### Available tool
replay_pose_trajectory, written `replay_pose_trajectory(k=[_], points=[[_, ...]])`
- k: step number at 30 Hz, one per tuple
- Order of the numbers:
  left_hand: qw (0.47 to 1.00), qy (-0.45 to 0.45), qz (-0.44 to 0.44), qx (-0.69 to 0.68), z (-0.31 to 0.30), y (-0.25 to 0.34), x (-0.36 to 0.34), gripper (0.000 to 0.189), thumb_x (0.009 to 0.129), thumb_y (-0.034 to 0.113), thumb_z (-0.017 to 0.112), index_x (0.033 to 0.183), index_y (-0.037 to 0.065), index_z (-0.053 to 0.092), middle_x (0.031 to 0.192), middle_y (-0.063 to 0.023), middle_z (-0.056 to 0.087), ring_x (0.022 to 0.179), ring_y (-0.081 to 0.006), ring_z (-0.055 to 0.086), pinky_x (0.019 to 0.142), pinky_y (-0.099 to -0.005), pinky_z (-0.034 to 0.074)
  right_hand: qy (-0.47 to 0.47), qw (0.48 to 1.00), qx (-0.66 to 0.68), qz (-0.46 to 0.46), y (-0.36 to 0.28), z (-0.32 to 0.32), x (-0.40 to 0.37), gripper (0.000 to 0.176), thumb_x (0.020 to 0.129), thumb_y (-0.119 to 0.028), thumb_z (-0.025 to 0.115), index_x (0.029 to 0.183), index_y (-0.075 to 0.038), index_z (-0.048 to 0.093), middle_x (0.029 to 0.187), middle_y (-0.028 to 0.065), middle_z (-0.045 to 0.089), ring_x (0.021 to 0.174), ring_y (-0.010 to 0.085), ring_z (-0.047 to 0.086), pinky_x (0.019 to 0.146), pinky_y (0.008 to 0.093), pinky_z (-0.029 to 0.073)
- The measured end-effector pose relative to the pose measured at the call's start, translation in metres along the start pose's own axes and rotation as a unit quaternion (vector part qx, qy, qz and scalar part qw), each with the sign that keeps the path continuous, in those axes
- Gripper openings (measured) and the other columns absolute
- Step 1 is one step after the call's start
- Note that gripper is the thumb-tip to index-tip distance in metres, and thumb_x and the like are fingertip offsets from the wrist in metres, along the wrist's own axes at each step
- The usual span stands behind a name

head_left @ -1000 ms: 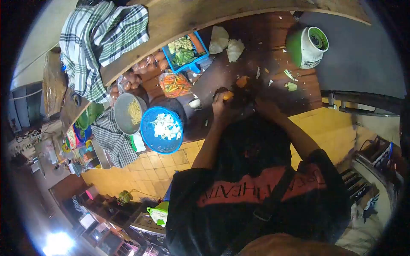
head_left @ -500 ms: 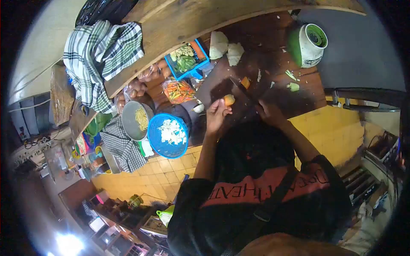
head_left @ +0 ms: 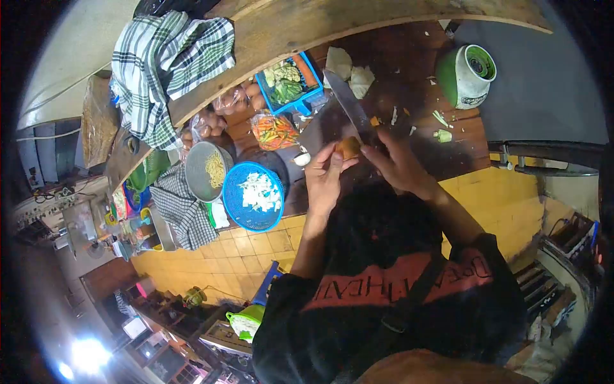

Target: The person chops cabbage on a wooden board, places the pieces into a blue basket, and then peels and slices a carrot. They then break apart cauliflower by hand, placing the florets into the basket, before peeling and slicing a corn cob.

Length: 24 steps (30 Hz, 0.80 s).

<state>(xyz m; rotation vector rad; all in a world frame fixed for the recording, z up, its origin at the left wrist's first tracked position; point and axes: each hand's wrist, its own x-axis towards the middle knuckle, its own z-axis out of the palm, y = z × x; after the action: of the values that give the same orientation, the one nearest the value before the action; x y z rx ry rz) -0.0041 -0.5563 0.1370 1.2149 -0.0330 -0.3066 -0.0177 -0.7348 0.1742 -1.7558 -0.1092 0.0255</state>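
Note:
My left hand (head_left: 325, 178) pinches a stubby orange piece of carrot (head_left: 348, 148) between thumb and fingers, over the near edge of the dark wooden table (head_left: 409, 57). In my right hand (head_left: 401, 165) is a kitchen knife (head_left: 346, 101), its broad blade pointing away and to the left. The blade's handle end is right beside the carrot, and the right fingertips are close to it. A small orange scrap (head_left: 375, 120) lies just beyond the knife. To the left of my left hand sits a small white piece (head_left: 302, 159).
Left of my hands stand a blue colander (head_left: 231, 216) of chopped white pieces and a grey bowl (head_left: 197, 182) with yellowish strips. Behind are bagged chilies (head_left: 274, 132), a blue basket (head_left: 263, 89) of vegetables and cabbage pieces (head_left: 361, 82). A green-white appliance base (head_left: 470, 83) stands at right.
My right hand has come up to the carrot, bringing the knife in beside it; the blade now shows raised and broadside. The view has shifted slightly.

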Motion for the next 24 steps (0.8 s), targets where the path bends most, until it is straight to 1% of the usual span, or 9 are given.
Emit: replay_pose_trajectory(k=[3,5,7,12,14,15,18,21,24], points=[[0.999,0.011,-0.014,0.037,-0.004,-0.006,-0.008,0.039,0.093,0.016,0.054,0.125,-0.005,0.049,0.110,-0.0131,0.060,0.100,-0.0205,0.059,0.085,-0.0363,0.054,-0.052,0.997,-0.017,0.060,0.003,0.002,0.000,0.033,0.089,-0.023,0.057,0.110,0.002,0.051,0.088,0.0182,0.062,0.079,0.0294,0.062,0.072,0.0377,0.047],[0.999,-0.012,0.002,0.042,-0.004,-0.008,-0.013,0.037,0.093,0.012,0.054,0.126,-0.005,0.048,0.111,-0.0131,0.060,0.101,-0.0204,0.059,0.087,-0.0362,0.053,0.007,0.998,-0.046,-0.032,0.018,0.012,-0.003,0.037,0.088,-0.025,0.060,0.111,0.003,0.050,0.096,0.0210,0.061,0.091,0.0346,0.062,0.078,0.0395,0.046],[0.997,-0.022,0.005,0.076,-0.003,-0.005,-0.020,0.037,0.091,0.001,0.055,0.126,-0.005,0.048,0.112,-0.0136,0.060,0.101,-0.0205,0.060,0.091,-0.0360,0.050,0.005,0.998,-0.054,-0.040,0.029,0.015,-0.003,0.037,0.088,-0.025,0.059,0.111,0.003,0.050,0.097,0.0214,0.061,0.093,0.0350,0.061,0.079,0.0398,0.046],[0.999,0.013,0.012,0.031,-0.004,-0.006,-0.027,0.034,0.090,0.000,0.055,0.123,-0.006,0.050,0.112,-0.0149,0.060,0.098,-0.0216,0.062,0.088,-0.0352,0.052,0.014,0.998,-0.047,-0.026,0.026,0.019,-0.009,0.033,0.089,-0.023,0.058,0.108,0.003,0.051,0.098,0.0231,0.060,0.095,0.0367,0.060,0.080,0.0405,0.046],[0.999,0.031,-0.010,0.017,-0.001,0.000,-0.031,0.028,0.089,0.000,0.057,0.116,-0.006,0.052,0.109,-0.0160,0.061,0.098,-0.0273,0.063,0.083,-0.0380,0.055,-0.006,0.996,-0.066,-0.061,0.031,0.019,-0.012,0.030,0.089,-0.022,0.057,0.104,0.004,0.051,0.095,0.0240,0.060,0.093,0.0392,0.059,0.078,0.0409,0.046],[0.999,0.021,-0.006,0.028,0.000,0.000,-0.033,0.022,0.090,0.002,0.056,0.110,-0.005,0.053,0.107,-0.0157,0.061,0.096,-0.0257,0.064,0.083,-0.0387,0.055,-0.007,0.996,-0.067,-0.060,0.029,0.018,-0.013,0.030,0.089,-0.022,0.057,0.104,0.004,0.051,0.095,0.0240,0.060,0.093,0.0392,0.059,0.078,0.0409,0.046],[0.995,-0.003,-0.022,-0.094,0.004,0.006,-0.039,0.019,0.093,0.007,0.052,0.109,-0.003,0.052,0.107,-0.0145,0.061,0.100,-0.0229,0.061,0.087,-0.0356,0.051,-0.037,0.997,-0.060,-0.019,0.012,0.010,-0.009,0.030,0.089,-0.024,0.059,0.100,0.003,0.052,0.093,0.0235,0.059,0.088,0.0414,0.058,0.074,0.0413,0.046],[0.993,-0.033,-0.015,-0.114,-0.001,0.005,-0.039,0.023,0.094,0.010,0.051,0.113,-0.002,0.048,0.110,-0.0157,0.060,0.101,-0.0247,0.061,0.088,-0.0369,0.050,-0.050,0.992,-0.106,-0.053,-0.001,0.001,-0.003,0.030,0.088,-0.026,0.059,0.098,0.001,0.052,0.090,0.0217,0.059,0.083,0.0418,0.058,0.069,0.0423,0.046],[0.989,-0.047,-0.012,-0.137,-0.001,0.006,-0.039,0.032,0.092,0.011,0.054,0.120,-0.001,0.044,0.113,-0.0167,0.058,0.100,-0.0255,0.060,0.088,-0.0362,0.049,-0.103,0.987,-0.120,-0.033,-0.011,-0.002,-0.003,0.029,0.088,-0.026,0.059,0.098,0.000,0.052,0.088,0.0207,0.058,0.080,0.0412,0.058,0.065,0.0428,0.046]])
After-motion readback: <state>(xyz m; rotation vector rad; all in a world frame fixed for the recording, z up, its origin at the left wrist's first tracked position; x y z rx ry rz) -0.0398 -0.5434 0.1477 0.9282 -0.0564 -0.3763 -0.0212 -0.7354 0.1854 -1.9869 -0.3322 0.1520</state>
